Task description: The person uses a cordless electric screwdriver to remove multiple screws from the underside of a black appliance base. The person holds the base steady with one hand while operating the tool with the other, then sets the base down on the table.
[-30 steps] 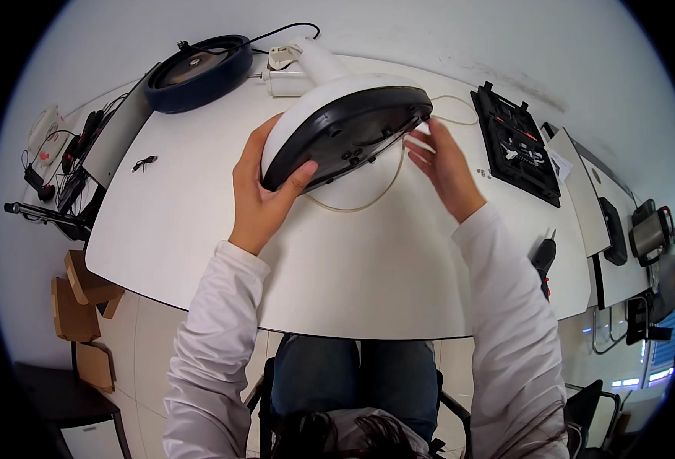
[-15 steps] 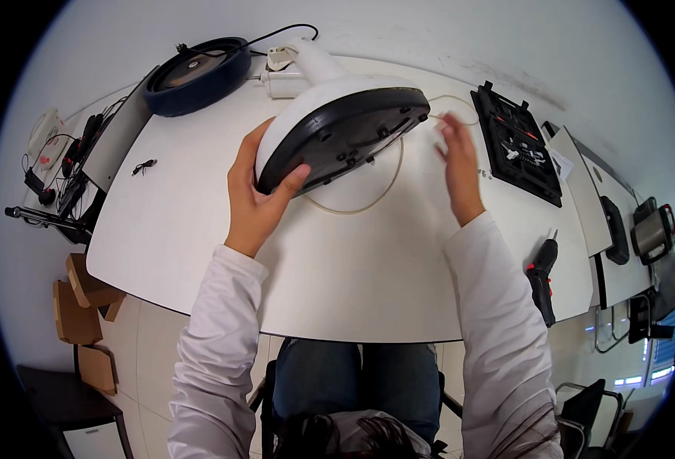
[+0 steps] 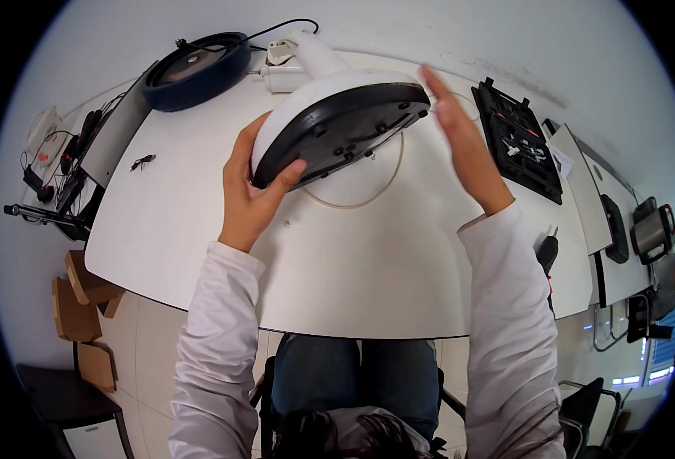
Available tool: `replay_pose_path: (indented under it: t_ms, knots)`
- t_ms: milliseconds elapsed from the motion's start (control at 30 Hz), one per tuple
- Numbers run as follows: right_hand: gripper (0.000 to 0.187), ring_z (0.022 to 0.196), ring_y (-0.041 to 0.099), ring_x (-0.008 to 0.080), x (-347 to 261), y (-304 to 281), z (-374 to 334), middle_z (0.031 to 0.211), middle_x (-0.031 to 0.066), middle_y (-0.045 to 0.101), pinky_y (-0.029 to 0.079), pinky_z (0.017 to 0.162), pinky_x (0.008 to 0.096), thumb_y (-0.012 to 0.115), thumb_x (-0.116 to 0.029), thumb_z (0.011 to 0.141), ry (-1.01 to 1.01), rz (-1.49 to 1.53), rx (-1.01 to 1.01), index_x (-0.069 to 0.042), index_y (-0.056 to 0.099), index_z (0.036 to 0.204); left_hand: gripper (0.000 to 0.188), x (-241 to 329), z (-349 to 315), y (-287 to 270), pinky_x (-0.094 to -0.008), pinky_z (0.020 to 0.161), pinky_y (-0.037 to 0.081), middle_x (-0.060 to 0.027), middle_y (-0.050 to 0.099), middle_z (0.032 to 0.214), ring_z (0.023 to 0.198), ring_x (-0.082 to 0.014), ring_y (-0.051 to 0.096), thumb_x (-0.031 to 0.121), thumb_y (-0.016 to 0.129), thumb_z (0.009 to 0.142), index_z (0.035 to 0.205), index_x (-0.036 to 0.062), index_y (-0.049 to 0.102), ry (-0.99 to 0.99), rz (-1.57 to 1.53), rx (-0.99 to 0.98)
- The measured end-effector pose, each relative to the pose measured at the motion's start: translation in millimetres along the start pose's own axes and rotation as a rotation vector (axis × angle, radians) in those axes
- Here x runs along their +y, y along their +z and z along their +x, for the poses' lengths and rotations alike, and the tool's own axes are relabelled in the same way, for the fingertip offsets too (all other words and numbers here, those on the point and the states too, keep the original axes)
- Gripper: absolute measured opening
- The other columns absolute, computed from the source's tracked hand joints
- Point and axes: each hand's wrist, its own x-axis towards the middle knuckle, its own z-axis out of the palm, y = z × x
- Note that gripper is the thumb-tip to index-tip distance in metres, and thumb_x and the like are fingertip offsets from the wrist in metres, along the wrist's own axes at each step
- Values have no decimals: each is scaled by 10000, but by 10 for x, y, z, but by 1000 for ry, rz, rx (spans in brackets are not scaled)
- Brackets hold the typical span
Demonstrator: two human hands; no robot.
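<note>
A white appliance with a neck and a black, half-round underside [image 3: 330,141] is tipped so its rubber feet and screw holes show. My left hand [image 3: 257,180] grips its left edge, thumb on the black underside and fingers behind the white shell. At the other end, my right hand [image 3: 464,134] is raised with fingers stretched out, close by the edge; whether it touches, I cannot tell. Behind, the neck joins a white housing [image 3: 284,79] with a metal shaft pointing left. A pale cord [image 3: 356,206] loops on the table below. Near my left wrist lies a tiny light piece [image 3: 287,223].
A dark blue round part [image 3: 200,76] with a black cable lies at the back left. On the right sit an open black tool case [image 3: 517,141] and a black power screwdriver [image 3: 545,256], partly behind my sleeve. A short black cable [image 3: 143,162] is at left.
My right hand has moved up, its fingers straightening beside the appliance's edge. The appliance has shifted slightly up and left in my left hand. A tiny light piece now shows near my left wrist.
</note>
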Motion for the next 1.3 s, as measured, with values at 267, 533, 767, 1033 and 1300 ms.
replay_pose_path:
  t_ms: [267,533,767,1033,1300]
  knots:
    - [473,1239,413,294,54,385,-350,1330,187,436,284,1053,377,514,-162,903,-229,-103,470,40,379,1309,561,-49,-65,46,-283,900,439,-105,585,1114,1019,-166,565,120,732,781,1260,12,463,1,13,35]
    - [410,926,554,258,-438,1265,-948,1044,110,529,478,782,347,695,-147,775,3,-124,-144,-38,551,1143,555,-184,-114,69,-277,858,463,-117,617,1081,971,-172,600,142,735,779,1257,30,477,54,100,74]
    - [163,833,589,222,-294,1503,-828,951,52,566,495,743,330,659,-124,807,-170,-224,-241,-75,668,963,549,-104,-86,90,-279,841,473,-129,620,1077,961,-181,611,136,733,778,1251,33,476,15,131,64]
    - [91,679,596,212,0,1134,-567,835,75,658,488,622,313,662,-109,800,290,-65,168,-40,672,858,569,-157,-117,107,-242,798,445,-86,599,1079,944,-145,572,151,726,789,1273,33,451,-12,66,77]
    - [159,750,646,260,714,903,-230,807,69,686,504,690,350,697,-200,781,510,-424,270,-83,707,889,546,-145,-87,172,-268,826,460,-118,612,1091,979,-179,593,112,731,777,1256,40,477,16,92,89]
